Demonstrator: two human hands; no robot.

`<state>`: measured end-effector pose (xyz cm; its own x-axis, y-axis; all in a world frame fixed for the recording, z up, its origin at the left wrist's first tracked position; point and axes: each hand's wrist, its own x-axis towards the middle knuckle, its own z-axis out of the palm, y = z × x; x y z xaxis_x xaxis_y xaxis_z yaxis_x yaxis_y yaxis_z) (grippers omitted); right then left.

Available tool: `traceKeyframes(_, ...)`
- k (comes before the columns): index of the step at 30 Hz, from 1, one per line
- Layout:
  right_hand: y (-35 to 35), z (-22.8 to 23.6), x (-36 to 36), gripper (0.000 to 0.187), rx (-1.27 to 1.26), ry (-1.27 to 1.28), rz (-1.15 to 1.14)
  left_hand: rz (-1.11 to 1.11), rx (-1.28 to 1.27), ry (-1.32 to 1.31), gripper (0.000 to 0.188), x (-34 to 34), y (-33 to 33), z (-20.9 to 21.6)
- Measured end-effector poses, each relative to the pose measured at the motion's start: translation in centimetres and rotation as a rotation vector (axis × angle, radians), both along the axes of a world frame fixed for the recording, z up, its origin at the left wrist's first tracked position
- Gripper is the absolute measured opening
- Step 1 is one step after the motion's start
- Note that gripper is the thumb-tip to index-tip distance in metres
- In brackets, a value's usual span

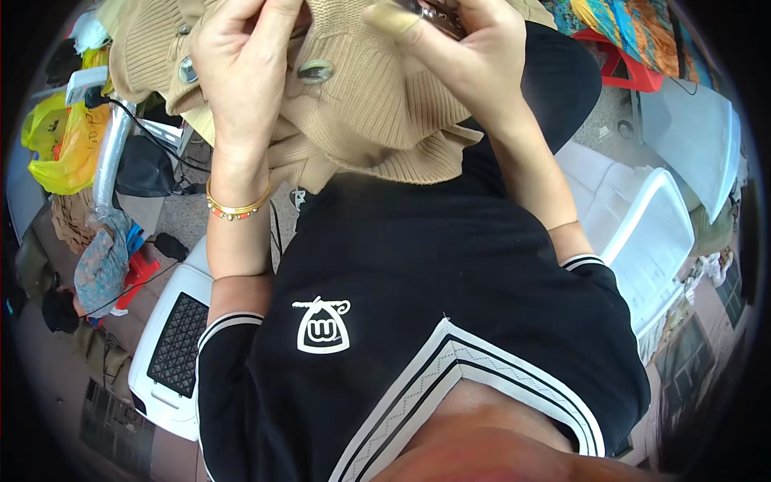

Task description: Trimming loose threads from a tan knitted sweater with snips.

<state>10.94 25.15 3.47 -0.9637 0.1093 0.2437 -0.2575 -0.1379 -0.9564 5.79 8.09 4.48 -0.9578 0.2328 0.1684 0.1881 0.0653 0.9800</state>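
A tan ribbed knit garment (377,104) with large shiny buttons lies bunched over my lap. My left hand (249,68) is closed at the top of the picture, thumb and fingers pinching the knit. A bracelet (238,210) circles that wrist. One glossy button (315,71) sits just right of my left hand, another (187,70) to its left. My right hand (474,60) is closed over the garment's upper right part, its thumb stretched toward the left. A dark, shiny piece (438,16) shows beside its fingers, too cut off to name. Both hands' fingertips are partly hidden.
At left are a yellow plastic bag (72,145), a black cable (152,132) and a white case with a dark grille (173,345). On the right stand a translucent plastic bin (650,241) and a red stool (614,64), with patterned cloth (642,32) above.
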Motion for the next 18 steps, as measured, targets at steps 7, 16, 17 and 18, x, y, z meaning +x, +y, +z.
traceKeyframes(7, -0.4, -0.2, -0.6, 0.022, 0.046, 0.098, -0.063, 0.096, -0.106, 0.416, 0.014, -0.3, -0.5, -3.4)
traceKeyframes(16, -0.1, -0.5, -1.1, 0.025, 0.255, 0.165, -0.099, 0.072, -0.057, 0.463, 0.013, 0.2, -0.6, -4.0)
traceKeyframes(17, -0.3, -0.4, -0.9, 0.025, 0.343, 0.194, -0.121, 0.071, 0.018, 0.415, 0.013, 0.4, -0.9, -4.4)
traceKeyframes(18, -0.4, -0.4, -0.8, 0.024, 0.431, 0.223, -0.142, 0.082, -0.037, 0.413, 0.013, 0.2, -1.5, -4.4)
